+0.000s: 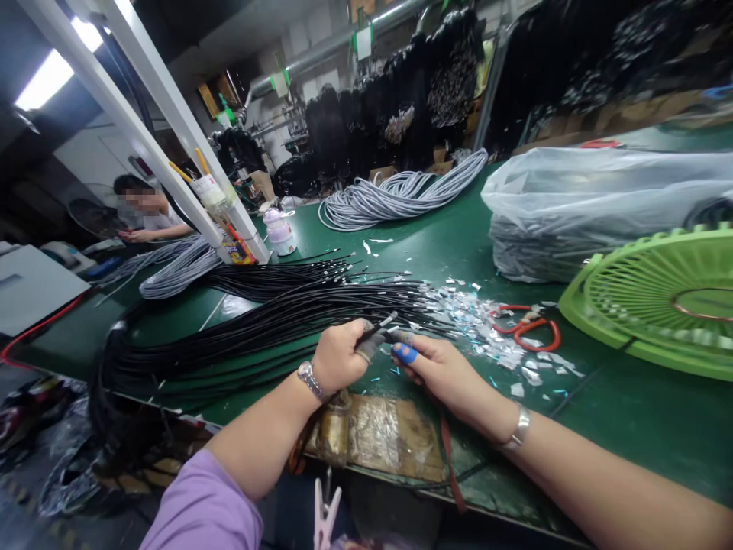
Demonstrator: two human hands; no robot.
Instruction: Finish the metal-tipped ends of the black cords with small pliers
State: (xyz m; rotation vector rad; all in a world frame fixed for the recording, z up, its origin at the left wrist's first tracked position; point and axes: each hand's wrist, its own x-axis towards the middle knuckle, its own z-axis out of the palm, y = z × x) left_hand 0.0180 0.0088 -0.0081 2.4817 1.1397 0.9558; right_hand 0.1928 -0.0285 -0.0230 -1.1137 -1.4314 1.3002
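Observation:
My left hand (pixel 342 353), with a watch on its wrist, is closed on a black cable (pixel 379 328). The cable's pale stripped end (pixel 390 318) points up and to the right past the fingers. Close beside it, my right hand (pixel 443 373) pinches the dark cable at its fingertips; blue tape (pixel 405 353) wraps its thumb. Fingers hide most of the held part. Behind both hands, a long bundle of black cables (pixel 229 327) lies across the green table (pixel 647 428), tips to the right. Cut white and blue scraps (pixel 463 309) are scattered around the tips.
Red-handled scissors (pixel 537 336) lie among the scraps. A green fan (pixel 647 283) and a plastic-wrapped bundle (pixel 535 206) stand right. Grey cable coils (pixel 395 200) and a purple bottle (pixel 279 233) sit behind. Taped cardboard (pixel 395 435) is at the near edge. Another person (pixel 163 218) sits far left.

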